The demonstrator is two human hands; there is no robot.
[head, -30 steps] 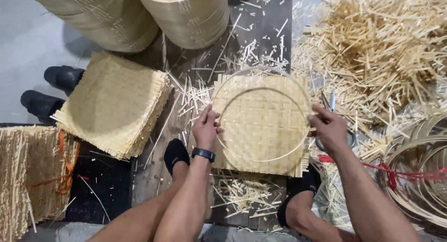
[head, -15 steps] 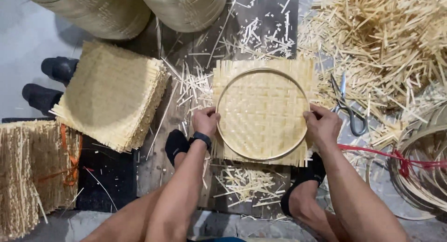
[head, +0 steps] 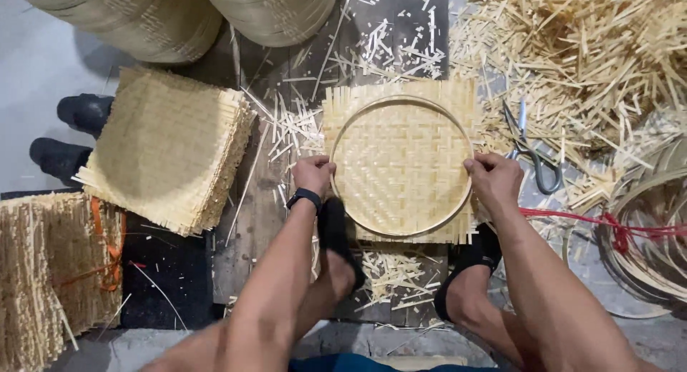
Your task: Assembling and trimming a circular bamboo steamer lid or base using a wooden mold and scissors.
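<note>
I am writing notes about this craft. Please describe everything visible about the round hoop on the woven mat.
The hoop is a thin, pale ring that looks like bent bamboo strip. It lies flat on a square woven mat with frayed edges, its circle nearly reaching the mat's sides. The left hand grips its left edge and the right hand its right edge. Its shape looks whole and evenly round.

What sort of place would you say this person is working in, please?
Most likely a bamboo weaving workshop, worked on the floor: a stack of woven mats, heaps of bamboo offcuts, coiled hoops, and both hands pressing a hoop onto a woven mat.
</note>
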